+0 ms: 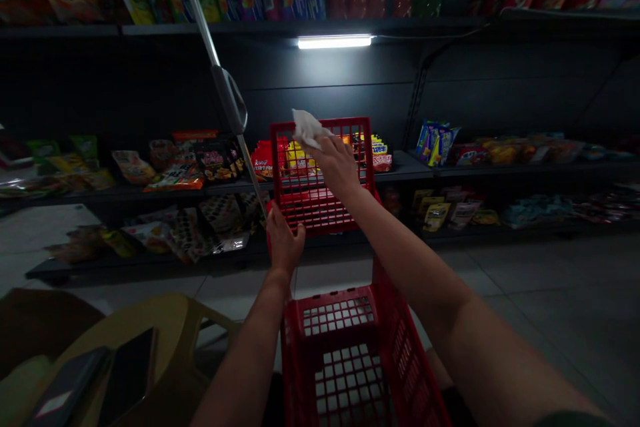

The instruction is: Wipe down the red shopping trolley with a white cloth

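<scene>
A red plastic shopping basket (320, 203) is tipped up so its open mesh faces me. My left hand (283, 238) grips its lower left rim, fingers wrapped round the edge. My right hand (336, 161) is pressed against the basket's inside wall, closed on a crumpled white cloth (306, 127) near the upper rim. A second red basket (357, 353) sits below, close to my lap, between my forearms.
Dark shelves of snack packets (190, 167) run along the back, lit by a strip light (334, 42). A metal pole (227, 90) leans across the left. A yellow plastic stool (165, 327) holding dark flat objects stands at lower left. Grey tiled floor (525, 287) at right.
</scene>
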`<state>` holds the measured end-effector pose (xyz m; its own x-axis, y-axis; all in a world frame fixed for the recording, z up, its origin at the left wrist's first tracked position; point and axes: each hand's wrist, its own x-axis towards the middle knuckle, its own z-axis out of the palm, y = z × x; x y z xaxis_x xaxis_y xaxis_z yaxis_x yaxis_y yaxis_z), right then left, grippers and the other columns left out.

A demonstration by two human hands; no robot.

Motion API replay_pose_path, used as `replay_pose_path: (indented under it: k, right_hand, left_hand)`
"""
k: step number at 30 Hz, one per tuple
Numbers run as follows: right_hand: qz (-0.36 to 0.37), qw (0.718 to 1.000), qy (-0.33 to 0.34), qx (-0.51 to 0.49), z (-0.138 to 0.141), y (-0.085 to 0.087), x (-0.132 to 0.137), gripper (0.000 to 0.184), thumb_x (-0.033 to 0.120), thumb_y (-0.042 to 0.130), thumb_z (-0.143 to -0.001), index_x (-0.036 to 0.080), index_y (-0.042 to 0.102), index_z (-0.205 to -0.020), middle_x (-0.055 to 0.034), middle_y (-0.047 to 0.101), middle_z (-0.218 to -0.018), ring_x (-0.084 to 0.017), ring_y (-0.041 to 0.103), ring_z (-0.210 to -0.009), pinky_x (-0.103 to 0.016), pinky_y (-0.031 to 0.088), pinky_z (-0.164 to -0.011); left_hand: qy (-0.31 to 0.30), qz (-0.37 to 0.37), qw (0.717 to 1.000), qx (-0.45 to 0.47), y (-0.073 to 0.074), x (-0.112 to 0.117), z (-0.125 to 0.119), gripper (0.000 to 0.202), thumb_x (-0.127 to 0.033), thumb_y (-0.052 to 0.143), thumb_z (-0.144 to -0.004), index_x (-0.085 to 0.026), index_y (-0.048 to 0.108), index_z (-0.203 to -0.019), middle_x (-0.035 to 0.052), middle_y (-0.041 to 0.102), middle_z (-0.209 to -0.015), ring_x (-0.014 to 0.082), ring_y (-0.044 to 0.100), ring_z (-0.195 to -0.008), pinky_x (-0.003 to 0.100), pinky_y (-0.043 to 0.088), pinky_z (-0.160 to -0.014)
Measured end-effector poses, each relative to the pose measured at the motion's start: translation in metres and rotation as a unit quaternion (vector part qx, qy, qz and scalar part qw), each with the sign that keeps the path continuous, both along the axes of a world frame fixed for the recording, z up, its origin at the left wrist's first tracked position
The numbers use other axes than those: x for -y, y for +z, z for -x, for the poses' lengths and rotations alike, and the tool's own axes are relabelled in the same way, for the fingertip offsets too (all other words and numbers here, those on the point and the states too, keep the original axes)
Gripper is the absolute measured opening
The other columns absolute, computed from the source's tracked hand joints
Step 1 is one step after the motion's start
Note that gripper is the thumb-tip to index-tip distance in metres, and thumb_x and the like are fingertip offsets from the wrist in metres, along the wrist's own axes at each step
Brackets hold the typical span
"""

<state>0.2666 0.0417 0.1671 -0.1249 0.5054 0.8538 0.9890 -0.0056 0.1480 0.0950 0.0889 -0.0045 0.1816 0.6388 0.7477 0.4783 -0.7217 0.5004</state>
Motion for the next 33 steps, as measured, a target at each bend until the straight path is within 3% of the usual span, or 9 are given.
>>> replay_pose_path:
  k: [4,6,10,13,17,20,26,29,33]
  right_hand:
    - [-0.083,0.987,-0.062,-0.124,-0.041,-0.004,0.016,0.041,0.016,0.045,-0.098,0.028,0.06,-0.134,-0.0094,0.057,-0.128,-0.027,0.047,-0.119,-0.049,0.04,-0.103]
    - [-0.096,0.986,-0.056,-0.123,-0.032,-0.003,0.015,0.038,0.016,0.046,-0.097,0.029,0.063,-0.129,-0.0076,0.059,-0.127,-0.026,0.047,-0.12,-0.047,0.041,-0.103]
    - [-0.02,1.0,0.017,0.015,0.014,-0.002,0.007,0.043,0.02,0.052,-0.096,0.037,0.056,-0.136,0.0,0.056,-0.138,-0.024,0.042,-0.131,-0.043,0.037,-0.108]
    - [-0.003,0.998,0.035,0.059,0.019,-0.006,0.01,0.046,0.022,0.056,-0.095,0.037,0.054,-0.138,0.0006,0.051,-0.145,-0.024,0.037,-0.138,-0.043,0.03,-0.113]
    - [-0.098,0.992,-0.028,-0.077,-0.012,-0.009,0.017,0.048,0.016,0.051,-0.095,0.033,0.054,-0.14,-0.0057,0.053,-0.143,-0.026,0.039,-0.138,-0.046,0.031,-0.113]
    - [-0.149,0.976,-0.042,-0.153,-0.007,-0.007,0.012,0.046,0.015,0.045,-0.096,0.028,0.056,-0.139,-0.0087,0.054,-0.141,-0.026,0.039,-0.138,-0.048,0.032,-0.113]
    - [-0.011,0.99,0.097,0.1,0.053,-0.004,-0.005,0.044,0.021,0.049,-0.098,0.033,0.053,-0.14,0.0026,0.046,-0.152,-0.02,0.031,-0.146,-0.043,0.025,-0.121]
    - [-0.011,0.993,0.077,0.093,0.033,-0.005,0.006,0.043,0.018,0.049,-0.097,0.03,0.055,-0.138,0.0022,0.039,-0.156,-0.021,0.026,-0.148,-0.043,0.026,-0.12]
    - [-0.101,0.994,0.003,-0.051,-0.021,-0.008,0.023,0.043,0.012,0.047,-0.096,0.03,0.061,-0.132,0.0014,0.049,-0.15,-0.021,0.038,-0.139,-0.042,0.034,-0.114]
  left_hand:
    - [0.005,0.0,1.0,0.007,0.002,0.001,0.002,0.092,-0.028,0.062,-0.084,-0.009,0.009,-0.156,0.0243,0.032,-0.149,0.0351,0.03,-0.143,0.052,0.03,-0.117]
    - [0.004,-0.007,1.0,0.017,0.002,0.003,0.0,0.091,-0.028,0.062,-0.084,-0.011,0.009,-0.156,0.0233,0.032,-0.15,0.0353,0.031,-0.143,0.053,0.029,-0.117]
    - [0.0,-0.033,0.999,0.032,0.001,0.004,-0.001,0.088,-0.026,0.06,-0.085,-0.013,0.01,-0.156,0.022,0.032,-0.151,0.0349,0.031,-0.143,0.053,0.03,-0.118]
    - [0.003,-0.047,0.998,0.034,0.0,0.003,0.002,0.087,-0.026,0.06,-0.085,-0.013,0.011,-0.156,0.0218,0.032,-0.152,0.0346,0.031,-0.144,0.054,0.029,-0.118]
    - [0.0,-0.044,0.998,0.044,-0.001,0.0,0.004,0.085,-0.027,0.059,-0.086,-0.013,0.013,-0.156,0.0217,0.034,-0.151,0.0335,0.033,-0.143,0.053,0.031,-0.117]
    - [-0.003,-0.045,0.998,0.048,-0.002,-0.001,0.003,0.085,-0.027,0.059,-0.086,-0.012,0.013,-0.156,0.0229,0.034,-0.152,0.0336,0.033,-0.143,0.053,0.032,-0.117]
    - [-0.018,-0.045,0.997,0.067,0.0,0.001,0.005,0.083,-0.021,0.058,-0.085,-0.014,0.016,-0.155,0.0203,0.036,-0.15,0.0321,0.035,-0.141,0.052,0.032,-0.117]
    - [-0.027,-0.035,0.996,0.084,0.002,0.001,0.008,0.08,-0.019,0.058,-0.084,-0.016,0.02,-0.154,0.0181,0.039,-0.147,0.0304,0.039,-0.139,0.049,0.035,-0.116]
    - [-0.024,-0.02,0.995,0.093,0.0,0.0,0.008,0.079,-0.017,0.058,-0.084,-0.016,0.022,-0.154,0.0173,0.04,-0.146,0.0303,0.041,-0.137,0.05,0.038,-0.114]
